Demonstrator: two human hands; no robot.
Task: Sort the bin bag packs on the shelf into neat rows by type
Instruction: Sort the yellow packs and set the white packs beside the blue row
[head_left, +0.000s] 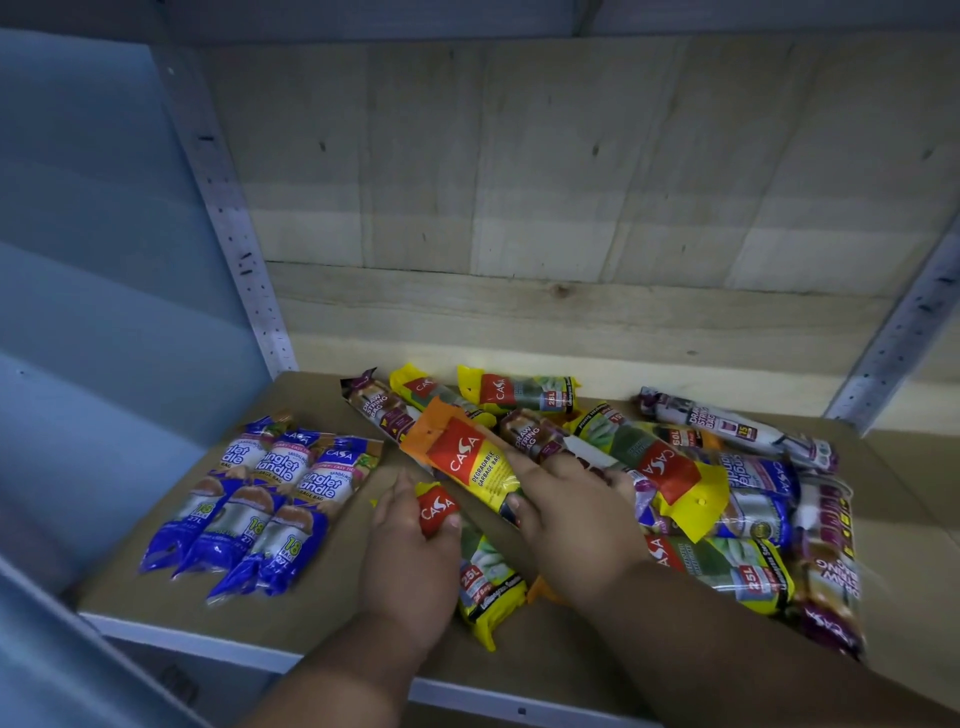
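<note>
Three blue singlet-handle packs (270, 499) lie side by side at the shelf's left. My left hand (410, 561) grips the red-labelled top of a yellow 25L pack (485, 582) lying near the front edge. My right hand (566, 514) holds an orange degradable garbage bag pack (462, 457), thumb on its lower end and forefinger along its side. A jumbled heap (701, 478) of yellow, purple drawstring and blue packs fills the middle and right of the shelf.
The brown shelf board (322, 597) has a white front edge (208, 647). A wooden back wall (545, 312) stands behind the packs. Perforated metal uprights rise at the left (244, 270) and the right (898, 332). A pale side panel (104, 312) closes the left.
</note>
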